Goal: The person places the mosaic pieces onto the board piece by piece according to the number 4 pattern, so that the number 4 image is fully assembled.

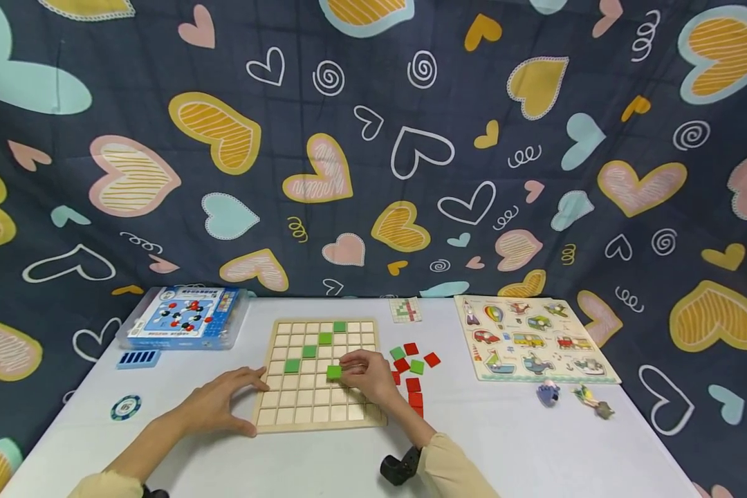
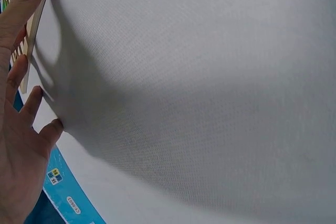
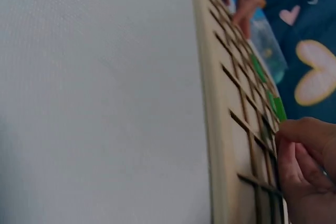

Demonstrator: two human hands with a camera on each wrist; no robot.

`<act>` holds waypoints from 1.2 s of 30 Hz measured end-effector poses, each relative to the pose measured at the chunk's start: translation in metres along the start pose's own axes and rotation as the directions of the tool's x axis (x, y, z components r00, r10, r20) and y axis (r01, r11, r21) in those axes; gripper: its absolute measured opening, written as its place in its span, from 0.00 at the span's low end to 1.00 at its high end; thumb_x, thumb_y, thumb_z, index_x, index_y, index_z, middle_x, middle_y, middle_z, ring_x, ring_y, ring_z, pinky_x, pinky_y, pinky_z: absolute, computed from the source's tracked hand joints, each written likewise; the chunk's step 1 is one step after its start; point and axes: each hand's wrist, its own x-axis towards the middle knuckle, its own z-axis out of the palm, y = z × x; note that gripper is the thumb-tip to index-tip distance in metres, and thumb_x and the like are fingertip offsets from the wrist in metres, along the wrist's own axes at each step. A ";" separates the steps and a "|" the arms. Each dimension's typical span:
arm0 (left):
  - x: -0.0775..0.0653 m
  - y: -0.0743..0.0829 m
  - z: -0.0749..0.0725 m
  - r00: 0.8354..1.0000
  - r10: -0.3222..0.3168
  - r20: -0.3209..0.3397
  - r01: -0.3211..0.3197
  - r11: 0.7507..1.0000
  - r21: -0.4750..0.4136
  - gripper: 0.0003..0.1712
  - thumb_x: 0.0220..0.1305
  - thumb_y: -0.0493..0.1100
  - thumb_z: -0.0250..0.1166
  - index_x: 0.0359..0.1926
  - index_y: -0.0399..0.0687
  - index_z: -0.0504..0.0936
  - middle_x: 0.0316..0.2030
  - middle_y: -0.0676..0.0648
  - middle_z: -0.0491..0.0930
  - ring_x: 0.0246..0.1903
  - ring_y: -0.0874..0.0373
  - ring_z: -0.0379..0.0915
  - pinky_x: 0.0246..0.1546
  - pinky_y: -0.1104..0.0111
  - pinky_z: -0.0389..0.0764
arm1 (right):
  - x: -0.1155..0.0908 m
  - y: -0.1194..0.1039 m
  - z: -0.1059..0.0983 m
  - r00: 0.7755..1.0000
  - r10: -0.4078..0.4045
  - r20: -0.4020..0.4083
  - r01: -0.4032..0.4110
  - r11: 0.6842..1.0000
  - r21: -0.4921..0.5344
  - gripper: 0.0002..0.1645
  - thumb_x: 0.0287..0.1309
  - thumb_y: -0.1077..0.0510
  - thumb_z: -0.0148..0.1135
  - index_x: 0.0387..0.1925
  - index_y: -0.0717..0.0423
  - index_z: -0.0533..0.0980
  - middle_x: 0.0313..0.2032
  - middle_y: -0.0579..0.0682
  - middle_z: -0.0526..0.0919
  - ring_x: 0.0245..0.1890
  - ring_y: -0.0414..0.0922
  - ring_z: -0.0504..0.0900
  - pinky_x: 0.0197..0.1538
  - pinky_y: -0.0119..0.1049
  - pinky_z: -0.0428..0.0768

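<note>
A wooden grid board lies on the white table. Four green square tiles run in a diagonal on it, from a tile at the left to one at the far edge. Between thumb and fingertips, my right hand pinches another green tile over the board's middle. That pinched tile shows upright at the fingertips in the right wrist view. My left hand rests at the board's left edge, fingers spread and thumb near the front corner; its fingers also show in the left wrist view.
Loose red tiles and green tiles lie right of the board. A small pattern card is behind them. A picture puzzle board and small figures sit further right. At left are a boxed set, a blue piece and a round chip.
</note>
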 end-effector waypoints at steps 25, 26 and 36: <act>-0.001 0.002 0.001 1.000 -0.019 0.020 0.019 0.999 -0.037 0.37 0.34 0.67 0.75 0.50 0.64 0.78 0.66 0.40 0.66 0.63 0.32 0.59 0.41 0.27 0.66 | 0.011 -0.007 0.056 0.993 -0.115 0.028 0.117 0.990 -0.078 0.13 0.45 0.77 0.67 0.37 0.70 0.79 0.34 0.61 0.85 0.32 0.51 0.86 0.34 0.23 0.81; -0.001 0.002 0.001 1.000 -0.019 0.021 0.019 0.999 -0.035 0.37 0.34 0.67 0.75 0.50 0.64 0.78 0.66 0.40 0.66 0.63 0.32 0.59 0.40 0.27 0.66 | 0.011 -0.007 0.057 0.993 -0.116 0.031 0.117 0.990 -0.074 0.13 0.46 0.77 0.67 0.37 0.71 0.79 0.34 0.61 0.85 0.33 0.51 0.86 0.35 0.23 0.81; -0.001 0.002 -0.001 1.000 -0.005 0.008 0.005 1.000 -0.026 0.38 0.34 0.68 0.74 0.50 0.64 0.78 0.66 0.41 0.67 0.63 0.33 0.60 0.40 0.26 0.66 | 0.017 -0.010 0.064 0.993 -0.112 0.033 0.114 0.991 -0.070 0.13 0.45 0.77 0.66 0.36 0.71 0.79 0.33 0.61 0.85 0.33 0.49 0.86 0.35 0.23 0.81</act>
